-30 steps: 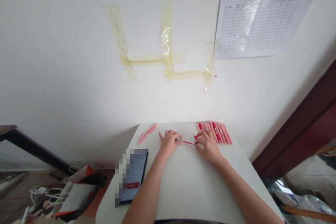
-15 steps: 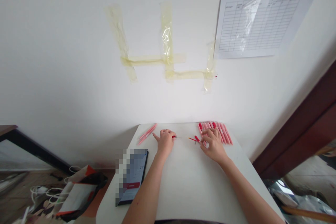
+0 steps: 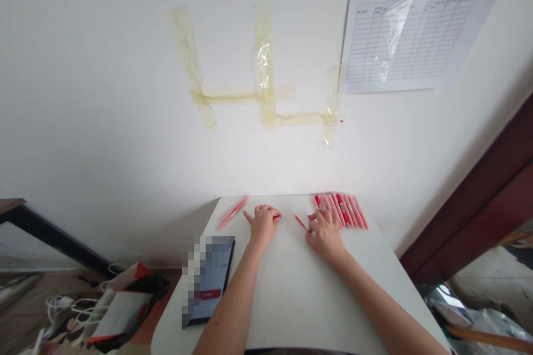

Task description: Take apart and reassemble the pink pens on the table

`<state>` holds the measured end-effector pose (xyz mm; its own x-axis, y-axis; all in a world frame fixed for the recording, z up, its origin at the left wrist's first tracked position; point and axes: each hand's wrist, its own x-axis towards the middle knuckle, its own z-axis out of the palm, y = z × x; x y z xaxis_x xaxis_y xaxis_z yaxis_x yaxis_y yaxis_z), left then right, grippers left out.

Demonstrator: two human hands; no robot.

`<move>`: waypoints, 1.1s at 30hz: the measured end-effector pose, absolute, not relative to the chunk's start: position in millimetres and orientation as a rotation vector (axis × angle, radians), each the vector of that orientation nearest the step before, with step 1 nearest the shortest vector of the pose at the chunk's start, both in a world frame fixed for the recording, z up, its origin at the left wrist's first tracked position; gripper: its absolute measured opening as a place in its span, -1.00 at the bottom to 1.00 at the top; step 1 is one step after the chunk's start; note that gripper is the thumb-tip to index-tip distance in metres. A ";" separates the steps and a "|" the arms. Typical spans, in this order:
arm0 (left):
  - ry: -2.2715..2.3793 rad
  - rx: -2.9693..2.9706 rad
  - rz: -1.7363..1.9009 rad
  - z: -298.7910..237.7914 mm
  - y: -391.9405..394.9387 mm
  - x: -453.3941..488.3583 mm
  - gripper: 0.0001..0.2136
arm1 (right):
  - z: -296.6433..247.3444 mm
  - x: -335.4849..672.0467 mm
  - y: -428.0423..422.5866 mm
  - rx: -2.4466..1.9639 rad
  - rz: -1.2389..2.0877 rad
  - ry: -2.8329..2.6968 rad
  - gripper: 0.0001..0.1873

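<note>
My left hand is closed near the far side of the white table, pinching a small red pen part whose end pokes out past the fingers. To its right, my right hand holds a thin red pen refill between thumb and fingers. The refill slants up and left, its tip pointing toward my left hand with a gap between them. Just beyond my right hand lies a row of several pink and red pens; my fingers hide part of the row and any small pieces under them.
A few pink pen pieces lie at the table's far left corner. A tablet, partly pixelated, rests along the left edge. The white wall rises behind the table. Bags with white cords stand on the floor at left.
My right hand has moved left and slightly nearer with the refill, which now tilts more steeply. More of the pen row shows. My left hand has hardly moved.
</note>
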<state>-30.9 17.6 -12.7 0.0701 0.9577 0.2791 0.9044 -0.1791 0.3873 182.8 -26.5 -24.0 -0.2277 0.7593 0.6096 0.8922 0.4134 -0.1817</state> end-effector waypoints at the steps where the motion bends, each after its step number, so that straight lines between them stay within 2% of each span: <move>1: 1.938 2.215 0.725 -12.7 17.6 -30.6 -0.89 | -24.6 182.6 -26.3 -1.411 -0.280 -2.032 -0.90; 10: 1.945 2.242 0.727 -12.0 17.1 -28.8 -0.88 | -27.9 178.3 -26.8 -1.482 -0.304 -2.049 -0.95; 33: 1.928 2.236 0.779 -12.7 16.1 -28.9 -0.89 | -26.4 179.2 -27.4 -1.576 -0.310 -2.043 -0.88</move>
<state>-28.9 16.1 -12.7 0.0742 0.9454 0.3173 0.9007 -0.2001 0.3856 179.2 -27.4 -26.4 -0.1738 0.8233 0.5403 0.9466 0.2909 -0.1388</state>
